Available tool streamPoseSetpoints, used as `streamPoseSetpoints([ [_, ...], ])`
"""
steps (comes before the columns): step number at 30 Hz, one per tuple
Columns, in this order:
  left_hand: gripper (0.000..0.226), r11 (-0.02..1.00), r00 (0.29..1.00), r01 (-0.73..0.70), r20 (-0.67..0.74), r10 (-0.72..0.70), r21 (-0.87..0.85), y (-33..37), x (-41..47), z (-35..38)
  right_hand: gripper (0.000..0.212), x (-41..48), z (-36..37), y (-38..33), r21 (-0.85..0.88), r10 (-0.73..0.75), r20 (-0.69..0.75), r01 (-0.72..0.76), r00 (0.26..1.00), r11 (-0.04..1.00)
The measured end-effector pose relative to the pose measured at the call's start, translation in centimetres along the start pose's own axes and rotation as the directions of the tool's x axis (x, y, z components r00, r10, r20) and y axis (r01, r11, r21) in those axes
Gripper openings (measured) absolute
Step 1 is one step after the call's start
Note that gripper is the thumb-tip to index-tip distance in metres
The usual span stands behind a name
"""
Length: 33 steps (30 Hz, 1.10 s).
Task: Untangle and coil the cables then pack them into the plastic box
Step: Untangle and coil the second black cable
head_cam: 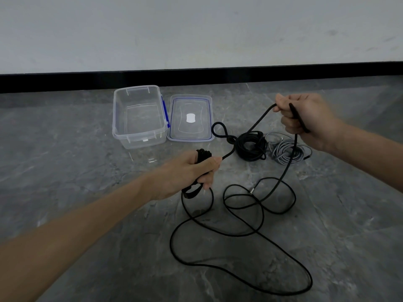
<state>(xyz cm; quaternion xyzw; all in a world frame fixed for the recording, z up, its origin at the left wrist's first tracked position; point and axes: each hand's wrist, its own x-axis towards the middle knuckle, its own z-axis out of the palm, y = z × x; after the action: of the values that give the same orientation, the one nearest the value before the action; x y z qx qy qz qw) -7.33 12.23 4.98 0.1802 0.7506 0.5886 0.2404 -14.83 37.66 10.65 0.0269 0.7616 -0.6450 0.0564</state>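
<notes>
The grey stone floor (65, 131) runs back to a pale wall with a black skirting. The clear box (118, 114) stands open near the wall, with nothing in it, and its lid (196, 131) lies flat just to its right, touching it.

The black cable (253, 127) sprawls in loose crossing loops over the near floor. It rises to both hands and stretches between them, with a small twisted loop in the span (whether that is a true knot I cannot tell).

The left hand (192, 171) is clenched round a bunch of gathered turns. The right hand (305, 118), raised higher, has its fingers curled round the cable.

A black coil (253, 144) and a grey coil (285, 151) lie side by side right of the lid. The cable's metal plug (253, 190) rests on the floor among the loops.
</notes>
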Motion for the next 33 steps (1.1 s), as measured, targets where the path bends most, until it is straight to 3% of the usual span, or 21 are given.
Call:
streamPoseSetpoints([
  [3,0.048,0.999,1.000,0.009,0.019,-0.010,0.052,-0.3,-0.2,0.0,0.032,0.7,-0.8,1.0,-0.044,0.006,-0.028,-0.007,1.000,0.999],
  [7,0.045,1.000,0.999,0.026,0.021,-0.026,-0.011,-0.2,-0.4,0.0,0.033,1.2,-1.5,2.2,-0.086,0.013,-0.016,-0.014,1.000,0.996],
  [9,0.042,1.000,0.999,0.025,0.026,-0.025,-0.001,0.1,-0.8,0.0,0.033,1.3,-1.8,2.9,-0.194,0.014,0.004,-0.013,1.000,0.981],
  [13,0.034,0.991,0.997,0.066,-0.049,-0.061,0.112,-0.7,-1.4,0.7,0.031,-0.3,-1.5,4.4,-0.386,0.040,0.178,0.032,0.983,0.922],
  [18,0.044,0.970,0.962,0.138,-0.259,-0.083,0.202,-0.5,-0.8,2.4,0.012,-3.3,1.8,5.1,-0.445,0.120,0.531,0.156,0.839,0.882],
  [23,0.047,0.968,0.934,0.126,-0.355,-0.042,0.217,-0.9,-0.6,2.0,0.012,-5.0,4.5,5.2,-0.378,0.207,0.651,0.076,0.730,0.923],
  [28,0.043,0.949,0.916,0.134,-0.400,-0.009,0.286,-1.3,-0.3,2.3,0.012,-6.1,7.2,4.3,-0.377,0.122,0.497,0.087,0.859,0.922],
  [31,0.036,0.956,0.925,0.103,-0.381,0.009,0.274,-1.2,-0.1,2.2,0.021,-6.3,7.9,3.8,-0.341,0.187,0.424,-0.035,0.886,0.939],
  [33,0.035,0.961,0.932,0.094,-0.362,0.007,0.261,-0.9,-0.2,2.2,0.016,-6.1,8.0,3.5,-0.269,0.207,0.363,-0.111,0.908,0.957],
])
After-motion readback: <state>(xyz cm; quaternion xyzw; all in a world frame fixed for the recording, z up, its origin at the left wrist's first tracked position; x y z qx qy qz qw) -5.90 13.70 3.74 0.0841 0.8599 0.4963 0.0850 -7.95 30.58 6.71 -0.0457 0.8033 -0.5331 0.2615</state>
